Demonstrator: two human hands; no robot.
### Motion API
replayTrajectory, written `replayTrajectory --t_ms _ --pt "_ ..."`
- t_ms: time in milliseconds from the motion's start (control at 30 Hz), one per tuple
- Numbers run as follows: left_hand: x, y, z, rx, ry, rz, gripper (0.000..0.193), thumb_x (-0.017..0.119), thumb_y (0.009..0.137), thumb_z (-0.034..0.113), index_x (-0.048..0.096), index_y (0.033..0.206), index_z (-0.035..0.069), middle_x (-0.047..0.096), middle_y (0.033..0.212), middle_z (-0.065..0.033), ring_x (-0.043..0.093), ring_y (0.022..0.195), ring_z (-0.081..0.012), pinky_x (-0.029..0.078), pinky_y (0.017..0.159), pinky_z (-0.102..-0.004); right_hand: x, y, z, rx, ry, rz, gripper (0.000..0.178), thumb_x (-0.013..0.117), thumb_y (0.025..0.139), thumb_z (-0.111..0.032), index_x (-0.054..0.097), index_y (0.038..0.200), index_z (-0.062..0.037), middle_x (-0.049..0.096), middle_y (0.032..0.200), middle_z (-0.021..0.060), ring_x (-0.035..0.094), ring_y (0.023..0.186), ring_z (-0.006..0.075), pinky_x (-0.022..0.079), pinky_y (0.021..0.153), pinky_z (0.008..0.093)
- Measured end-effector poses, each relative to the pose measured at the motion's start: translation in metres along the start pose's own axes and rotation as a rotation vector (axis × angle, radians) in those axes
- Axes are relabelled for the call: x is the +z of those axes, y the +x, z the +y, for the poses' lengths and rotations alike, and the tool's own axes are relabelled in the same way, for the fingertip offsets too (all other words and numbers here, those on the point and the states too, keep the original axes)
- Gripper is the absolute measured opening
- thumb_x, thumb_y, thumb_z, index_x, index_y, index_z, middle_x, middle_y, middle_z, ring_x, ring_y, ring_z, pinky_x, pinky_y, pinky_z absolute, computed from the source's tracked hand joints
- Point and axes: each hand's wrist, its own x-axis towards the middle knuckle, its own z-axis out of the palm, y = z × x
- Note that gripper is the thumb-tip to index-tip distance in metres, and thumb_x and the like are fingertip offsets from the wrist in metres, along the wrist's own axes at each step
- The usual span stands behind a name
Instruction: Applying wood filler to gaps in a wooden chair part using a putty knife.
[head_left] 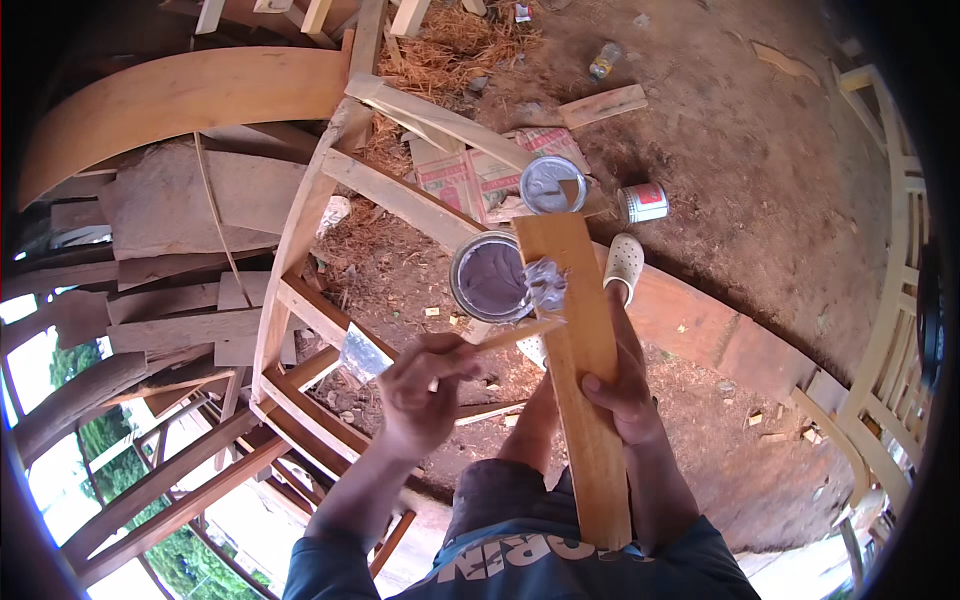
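Note:
My left hand is closed around a thin wooden stick, whose far end reaches the board's left edge. My right hand grips a long, flat wooden board by its right side, thumb on the upper face. The board slants from my lap toward the cans. A lump of glossy grey-lilac paste lies smeared on its far part. Just left of the board is an open round can with similar paste inside. Beyond it sits a round lid, smeared grey, with a small brown piece on it.
A wooden frame stands at left, with a pale flat piece by it. A reddish plank runs to the right. A white-and-red can, printed cardboard and a bottle lie beyond. Stacked planks fill the far left.

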Motion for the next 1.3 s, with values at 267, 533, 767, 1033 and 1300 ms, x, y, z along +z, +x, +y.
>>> replayTrajectory --t_ms 267,533,767,1033,1300 --pt "-0.018 -0.024 -0.027 -0.328 -0.021 -0.014 0.013 0.057 0.087 -0.01 0.06 0.099 -0.005 0.066 0.087 -0.0134 0.069 0.07 -0.0194 0.058 0.059 -0.0296 -0.007 0.004 -0.009 -0.01 0.001 0.103 0.074 0.072 0.08 -0.026 0.038 0.138 0.006 0.059 0.12 0.0107 0.057 0.108 0.0182 0.042 0.097 0.0322" --pt "-0.01 -0.006 0.003 -0.734 -0.516 0.059 0.007 0.051 0.097 0.001 0.055 0.099 -0.005 0.064 0.078 -0.0124 0.065 0.061 -0.0174 0.055 0.056 -0.0272 0.017 0.009 -0.008 -0.006 -0.047 0.02 0.067 0.072 0.085 -0.03 0.045 0.131 0.0099 0.048 0.131 0.0146 0.053 0.112 0.018 0.043 0.094 0.0313" --pt "0.011 -0.013 -0.018 0.124 0.17 0.009 0.03 0.053 0.085 -0.019 0.059 0.107 -0.001 0.064 0.091 -0.016 0.066 0.066 -0.0181 0.055 0.053 -0.0266 0.034 0.008 -0.015 0.192 0.2 -0.046 0.068 0.072 0.086 -0.025 0.039 0.136 0.0078 0.057 0.119 0.0113 0.056 0.106 0.0171 0.044 0.091 0.0299" --pt "-0.026 -0.041 -0.047 -0.038 0.125 -0.107 0.042 0.049 0.07 -0.025 0.063 0.101 -0.001 0.063 0.097 -0.0127 0.066 0.072 -0.0178 0.058 0.058 -0.0276 0.013 0.012 -0.002 0.015 -0.081 -0.003 0.07 0.068 0.086 -0.037 0.042 0.133 0.0083 0.059 0.114 0.0121 0.058 0.101 0.017 0.044 0.088 0.0282" --pt "-0.002 -0.019 0.002 -0.509 -0.476 0.144 0.006 0.049 0.095 -0.006 0.053 0.098 -0.002 0.063 0.075 -0.012 0.062 0.056 -0.0133 0.051 0.047 -0.024 0.038 0.015 -0.021 0.091 0.169 -0.088 0.069 0.07 0.087 -0.032 0.039 0.136 0.006 0.055 0.122 0.0108 0.052 0.111 0.0155 0.041 0.094 0.0297"
